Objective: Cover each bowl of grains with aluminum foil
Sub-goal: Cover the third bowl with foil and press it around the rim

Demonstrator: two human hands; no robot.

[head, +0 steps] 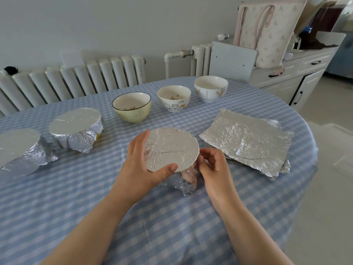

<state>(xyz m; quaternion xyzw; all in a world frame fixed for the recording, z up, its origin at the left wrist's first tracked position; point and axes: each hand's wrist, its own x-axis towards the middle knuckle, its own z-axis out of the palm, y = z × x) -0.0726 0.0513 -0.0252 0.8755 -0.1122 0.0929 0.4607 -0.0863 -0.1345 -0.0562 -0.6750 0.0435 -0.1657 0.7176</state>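
While the left hand (142,161) lies spread around the foil-covered bowl (172,148) at table centre, the right hand (212,165) — at the bowl's three o'clock — pinches the foil skirt under the rim. Spare foil sheets (248,140) lie further toward three o'clock — nearer the right hand.

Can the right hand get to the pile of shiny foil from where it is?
Probably yes. The right hand pinches foil at the bowl being covered, and the foil sheets lie just to its right on the table, with nothing between them.
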